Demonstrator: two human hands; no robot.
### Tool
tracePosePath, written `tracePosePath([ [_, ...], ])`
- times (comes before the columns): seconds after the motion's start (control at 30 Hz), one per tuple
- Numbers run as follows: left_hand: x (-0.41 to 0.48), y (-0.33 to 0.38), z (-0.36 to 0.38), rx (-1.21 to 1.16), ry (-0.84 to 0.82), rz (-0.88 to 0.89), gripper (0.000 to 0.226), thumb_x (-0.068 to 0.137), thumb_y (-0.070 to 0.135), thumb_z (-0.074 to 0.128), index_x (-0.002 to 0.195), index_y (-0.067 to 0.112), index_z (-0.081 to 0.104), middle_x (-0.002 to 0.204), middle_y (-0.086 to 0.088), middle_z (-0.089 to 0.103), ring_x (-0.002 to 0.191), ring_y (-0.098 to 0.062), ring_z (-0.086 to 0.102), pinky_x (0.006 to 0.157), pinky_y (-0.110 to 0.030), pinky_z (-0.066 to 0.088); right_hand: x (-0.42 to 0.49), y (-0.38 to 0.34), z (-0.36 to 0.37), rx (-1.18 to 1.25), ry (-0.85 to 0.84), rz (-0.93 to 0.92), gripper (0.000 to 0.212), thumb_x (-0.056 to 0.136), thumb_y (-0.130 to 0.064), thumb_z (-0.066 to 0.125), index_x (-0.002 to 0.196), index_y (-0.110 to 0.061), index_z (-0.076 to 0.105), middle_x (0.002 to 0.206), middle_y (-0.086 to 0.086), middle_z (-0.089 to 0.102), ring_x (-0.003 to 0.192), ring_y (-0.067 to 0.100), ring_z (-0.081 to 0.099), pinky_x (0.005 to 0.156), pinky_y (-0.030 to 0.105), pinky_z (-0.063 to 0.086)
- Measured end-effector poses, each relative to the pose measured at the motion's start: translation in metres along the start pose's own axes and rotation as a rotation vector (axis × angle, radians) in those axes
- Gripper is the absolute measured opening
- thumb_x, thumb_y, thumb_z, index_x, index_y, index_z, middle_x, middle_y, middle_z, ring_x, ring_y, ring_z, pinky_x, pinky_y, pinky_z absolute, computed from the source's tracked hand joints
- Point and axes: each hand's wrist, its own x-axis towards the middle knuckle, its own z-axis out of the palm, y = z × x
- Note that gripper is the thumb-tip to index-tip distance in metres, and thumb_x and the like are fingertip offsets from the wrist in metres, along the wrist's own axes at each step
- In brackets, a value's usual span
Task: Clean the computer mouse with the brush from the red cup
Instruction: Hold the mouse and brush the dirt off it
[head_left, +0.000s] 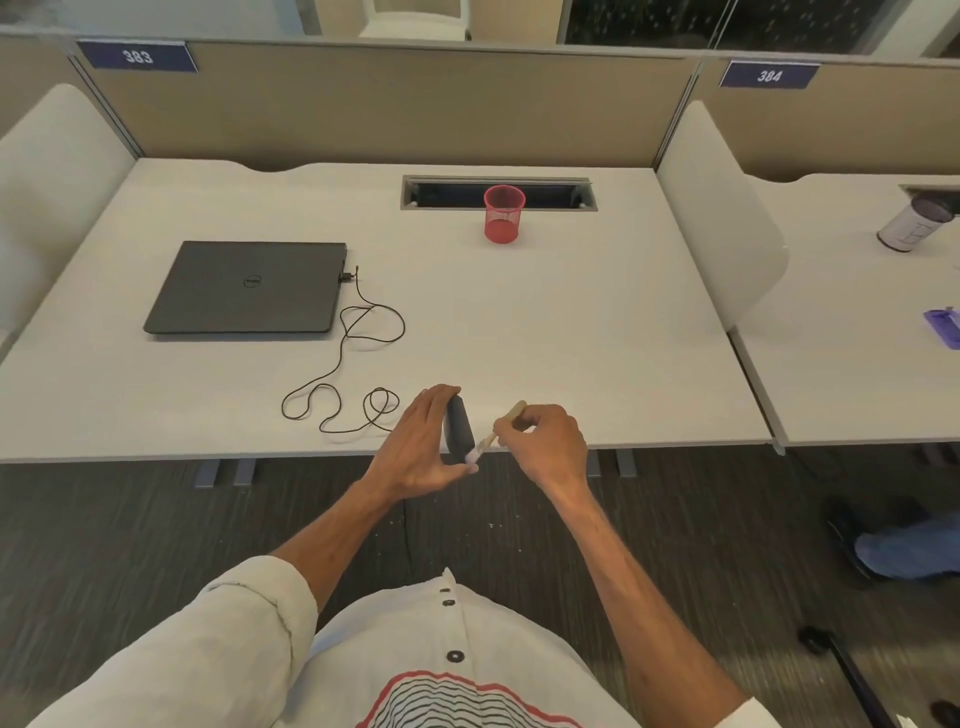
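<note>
My left hand (421, 447) grips a dark computer mouse (458, 428), tilted on its side above the desk's near edge. A small brush (493, 435) with a pale wooden handle and whitish bristles is pinched in my right hand (545, 441). Its bristles touch the lower end of the mouse. The red mesh cup (503, 214) stands upright at the back of the desk and looks empty. A thin black cable (358, 332) runs in loops from the mouse area to the laptop.
A closed dark laptop (249, 286) lies on the left of the white desk (571, 338). A cable slot (498, 192) opens behind the cup. Partition panels (717, 208) flank the desk. On the neighbouring desk sit a tin (914, 221) and a purple item (943, 327). Another person's leg (904, 551) is at the right.
</note>
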Motion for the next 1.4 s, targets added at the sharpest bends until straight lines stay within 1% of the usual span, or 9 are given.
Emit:
tracePosePath([
  [0.1,-0.001,0.001,-0.001,-0.012,0.01,0.016,0.124,0.076,0.062,0.093,0.168,0.014,0.024,0.169,-0.007,0.034,0.153,-0.026,0.043,0.129,-0.047,0.041,0.004,0.001,-0.002,0.458,-0.014,0.176,0.019,0.098,-0.037,0.079,0.087,-0.022,0.085,0.081,-0.009,0.082,0.051,0.005,0.063,0.067,0.027,0.051],
  [0.17,-0.001,0.001,-0.003,-0.022,0.009,0.033,0.127,0.076,0.062,0.092,0.171,0.019,0.019,0.168,-0.007,0.033,0.151,-0.026,0.044,0.127,-0.047,0.044,0.003,-0.001,-0.005,0.728,-0.05,0.361,0.017,0.1,-0.034,0.077,0.097,-0.019,0.086,0.091,-0.001,0.086,0.054,0.008,0.064,0.064,0.027,0.048],
  [0.23,-0.001,0.0,-0.005,-0.012,-0.002,0.038,0.131,0.077,0.064,0.09,0.174,0.023,0.013,0.168,-0.006,0.032,0.15,-0.026,0.044,0.123,-0.045,0.047,0.002,0.002,-0.004,0.85,-0.062,0.487,0.019,0.101,-0.034,0.076,0.103,-0.018,0.085,0.096,0.0,0.086,0.062,0.011,0.067,0.063,0.029,0.05],
  [0.33,-0.002,0.0,-0.006,0.008,-0.013,0.038,0.125,0.079,0.068,0.087,0.173,0.026,0.017,0.168,-0.005,0.03,0.148,-0.025,0.047,0.12,-0.047,0.052,-0.001,0.007,0.004,0.801,-0.062,0.526,0.018,0.101,-0.036,0.076,0.103,-0.02,0.083,0.092,-0.005,0.086,0.07,0.015,0.068,0.068,0.033,0.053],
  [0.53,-0.006,-0.003,-0.004,-0.028,0.008,0.011,0.12,0.076,0.072,0.088,0.165,0.018,0.028,0.169,-0.004,0.038,0.149,-0.023,0.049,0.124,-0.045,0.048,-0.001,0.012,0.008,0.802,-0.036,0.503,0.017,0.101,-0.04,0.077,0.102,-0.023,0.083,0.091,-0.009,0.086,0.077,0.017,0.072,0.071,0.034,0.055],
  [0.8,-0.012,-0.009,-0.001,-0.195,-0.029,0.012,0.118,0.078,0.042,0.098,0.163,0.021,0.019,0.162,-0.003,0.041,0.14,-0.025,0.057,0.111,-0.037,0.057,0.003,0.014,0.008,0.736,0.066,0.399,0.015,0.101,-0.038,0.077,0.095,-0.026,0.082,0.086,-0.014,0.084,0.072,0.013,0.072,0.068,0.032,0.056],
  [1.0,-0.011,-0.01,-0.001,-0.212,-0.055,0.019,0.124,0.076,0.047,0.098,0.168,0.028,0.017,0.175,0.005,0.032,0.154,-0.022,0.046,0.122,-0.039,0.045,0.006,0.0,0.013,0.741,0.057,0.314,0.014,0.101,-0.038,0.079,0.094,-0.027,0.084,0.088,-0.012,0.085,0.067,0.008,0.07,0.073,0.037,0.052],
  [1.17,-0.011,-0.011,-0.002,-0.208,-0.067,0.038,0.121,0.075,0.046,0.099,0.166,0.028,0.022,0.174,0.007,0.034,0.154,-0.02,0.047,0.127,-0.045,0.045,0.008,0.0,0.02,0.704,0.03,0.274,0.013,0.101,-0.036,0.078,0.099,-0.024,0.084,0.087,-0.011,0.084,0.055,0.0,0.067,0.073,0.034,0.05],
  [1.4,-0.015,-0.014,-0.004,-0.188,-0.085,0.058,0.121,0.074,0.05,0.098,0.166,0.031,0.021,0.171,0.007,0.037,0.151,-0.018,0.05,0.125,-0.042,0.046,0.003,0.018,0.023,0.721,0.16,0.369,0.016,0.1,-0.032,0.08,0.086,-0.025,0.084,0.086,-0.007,0.084,0.06,0.011,0.063,0.086,0.042,0.054],
])
